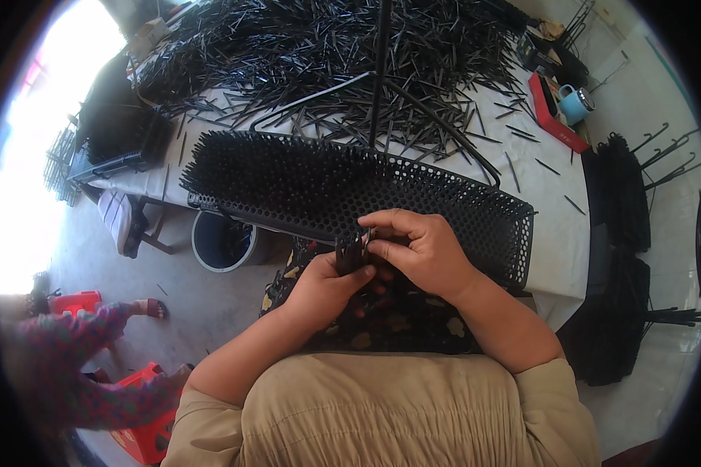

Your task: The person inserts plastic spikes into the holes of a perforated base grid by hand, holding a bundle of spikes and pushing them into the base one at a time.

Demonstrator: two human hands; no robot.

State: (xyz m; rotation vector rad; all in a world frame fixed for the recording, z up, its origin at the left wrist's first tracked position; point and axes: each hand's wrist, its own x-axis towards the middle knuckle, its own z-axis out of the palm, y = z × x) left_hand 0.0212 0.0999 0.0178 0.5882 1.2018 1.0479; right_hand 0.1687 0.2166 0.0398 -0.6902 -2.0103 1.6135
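Observation:
My left hand [319, 289] is wrapped round a small upright bundle of slim black pen-like sticks [349, 255], held above my lap. Close against the bundle's right side, my right hand [424, 253] is closed in a pinch, thumb and fingertips at its upper end. What lies between those fingertips is too small to make out. Just beyond my hands is a long black perforated tray [475, 226]. Its left part is packed with upright black sticks [273, 167], while the holes of its right part show bare.
A big heap of loose black sticks [327, 54] covers the back of the white-covered table [557, 257]. A black metal frame [378, 86] rises behind the tray. A red box [549, 117] and blue mug [575, 105] stand right. Below left are a bucket [224, 241] and another person's patterned sleeve [93, 335].

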